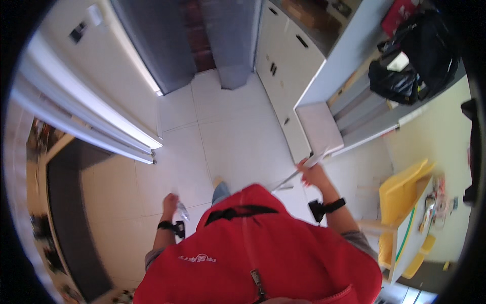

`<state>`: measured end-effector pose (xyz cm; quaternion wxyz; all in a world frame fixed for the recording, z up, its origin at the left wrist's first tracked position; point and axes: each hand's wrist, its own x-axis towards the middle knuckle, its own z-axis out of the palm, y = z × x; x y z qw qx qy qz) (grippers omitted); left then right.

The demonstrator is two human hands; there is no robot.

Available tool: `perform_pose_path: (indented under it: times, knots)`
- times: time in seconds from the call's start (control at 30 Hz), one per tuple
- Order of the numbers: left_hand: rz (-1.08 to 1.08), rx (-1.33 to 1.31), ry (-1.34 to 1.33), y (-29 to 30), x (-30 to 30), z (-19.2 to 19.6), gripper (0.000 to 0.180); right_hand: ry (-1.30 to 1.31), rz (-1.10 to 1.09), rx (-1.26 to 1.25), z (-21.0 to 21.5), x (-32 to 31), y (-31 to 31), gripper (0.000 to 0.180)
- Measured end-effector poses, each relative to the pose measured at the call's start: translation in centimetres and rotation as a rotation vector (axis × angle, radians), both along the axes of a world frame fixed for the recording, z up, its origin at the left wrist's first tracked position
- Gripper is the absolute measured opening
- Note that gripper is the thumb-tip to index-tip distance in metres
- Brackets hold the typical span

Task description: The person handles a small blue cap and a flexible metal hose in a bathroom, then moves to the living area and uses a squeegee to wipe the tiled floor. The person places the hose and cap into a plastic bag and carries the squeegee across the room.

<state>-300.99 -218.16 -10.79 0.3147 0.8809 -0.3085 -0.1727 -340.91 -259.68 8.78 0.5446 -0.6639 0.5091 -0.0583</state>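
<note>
My left hand (pixel 170 202) hangs low beside my body, its fingers closed. From it trails a small crumpled, silvery translucent thing (pixel 183 212), perhaps plastic wrap, too blurred to name surely. Out to the right, my right hand (pixel 313 175) is closed around a long thin white thing (pixel 291 178). That thing widens at its upper end near the white cabinet and narrows down toward my red vest (pixel 253 238). Motion blur hides whether it is a strip or a stick. Each wrist carries a black strapped device.
Pale floor tiles (pixel 202 137) run ahead to grey curtains (pixel 172 45). White cabinets (pixel 288 55) and a pinkish seat pad (pixel 319 126) line the right. Black bags (pixel 415 61) lie beyond. Yellow chairs (pixel 405 187) surround a table (pixel 412 238). White sliding panels (pixel 91 96) and a dark mat (pixel 71 213) are left.
</note>
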Motion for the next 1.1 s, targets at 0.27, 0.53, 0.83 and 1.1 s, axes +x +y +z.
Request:
perform_pose_path:
  times: [0.27,0.53,0.83,1.1]
  knots:
    - [-0.533,0.157,0.302,-27.0,9.5,5.0,0.022,0.033,-0.419,-0.500,4.6,-4.5,-5.6,0.011]
    - [-1.075,0.138,0.436,-57.5,3.6,7.4,0.018,0.242,-0.667,-0.481,3.8,-3.7,-7.1,0.012]
    - [-1.545,0.025,-0.004,-86.3,-12.9,6.6,0.021,0.377,-1.136,-0.407,4.3,-0.6,-3.3,0.009]
    - [-1.434,0.263,-0.603,-94.6,-20.9,2.7,0.035,0.629,-1.534,-0.234,6.9,9.1,-2.3,0.006]
